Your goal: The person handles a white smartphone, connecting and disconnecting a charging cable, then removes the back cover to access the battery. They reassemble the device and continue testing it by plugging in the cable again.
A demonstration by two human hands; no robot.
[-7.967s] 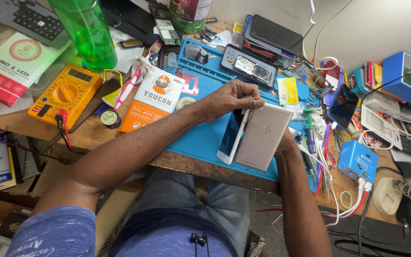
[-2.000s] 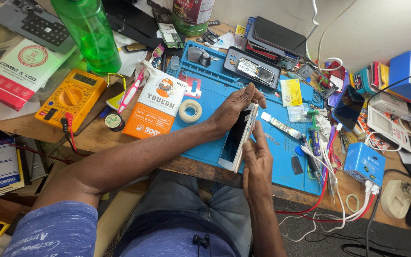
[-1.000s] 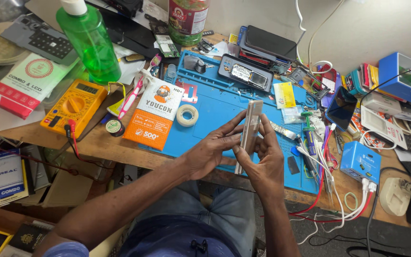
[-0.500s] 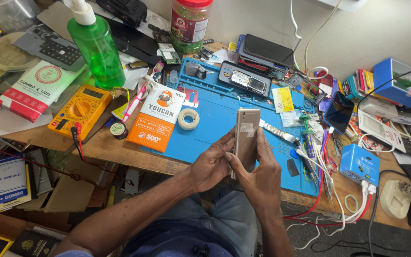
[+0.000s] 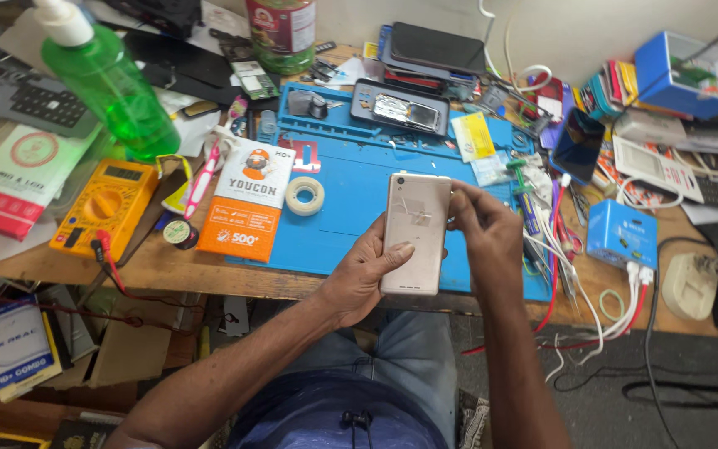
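Now left hand point(image 5: 359, 278) cradles gold phone point(image 5: 414, 233) back-up; right hand point(image 5: 485, 237) grips its right edge, tape roll point(image 5: 304, 196) beyond left hand.

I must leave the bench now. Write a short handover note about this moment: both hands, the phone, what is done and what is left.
Left hand: cradles the gold phone from the left, thumb on its back.
Right hand: grips the phone's right edge near the top.
Phone: held upright above the blue mat, back cover facing up, camera end away from the body.
Nearby: tape roll, orange box, yellow multimeter.
Done: back cover looks seated.
Left: cannot tell; screen side is hidden.
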